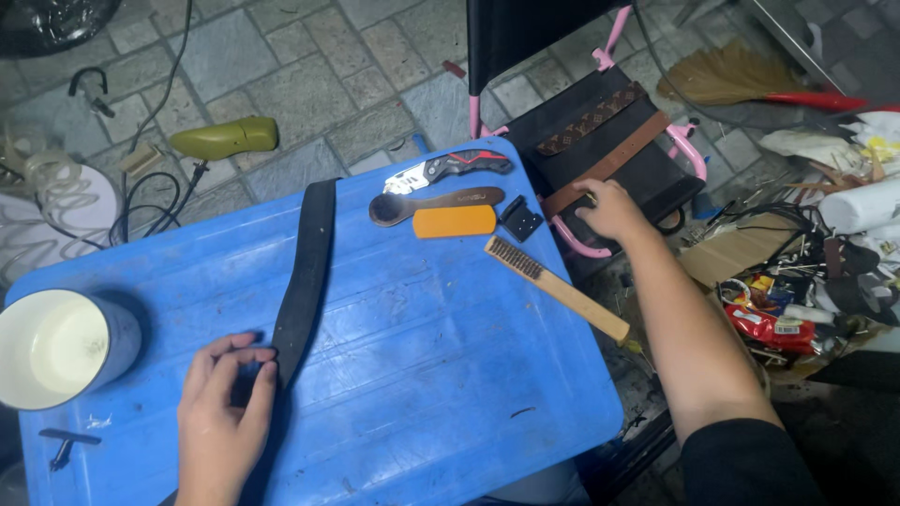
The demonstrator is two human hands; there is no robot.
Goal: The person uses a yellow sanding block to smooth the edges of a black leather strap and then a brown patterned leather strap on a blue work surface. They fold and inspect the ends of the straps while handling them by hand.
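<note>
My left hand [223, 405] rests on the blue table [441, 375], its fingertips pressing the near end of a long black belt strip [305, 272] that runs away from me. My right hand [609, 208] reaches past the table's right edge to a black chair seat [656, 178] and touches the end of a brown leather belt [619, 157] lying there beside a patterned brown strap [591, 119]. I cannot tell whether the fingers grip the belt or only press it.
At the table's far side lie a folding utility knife [450, 169], a brown scraper tool [436, 201], an orange block [454, 221], a small black buckle [520, 219] and a wooden wire brush [553, 284]. A white pot [58, 347] stands left. Clutter fills the floor at right.
</note>
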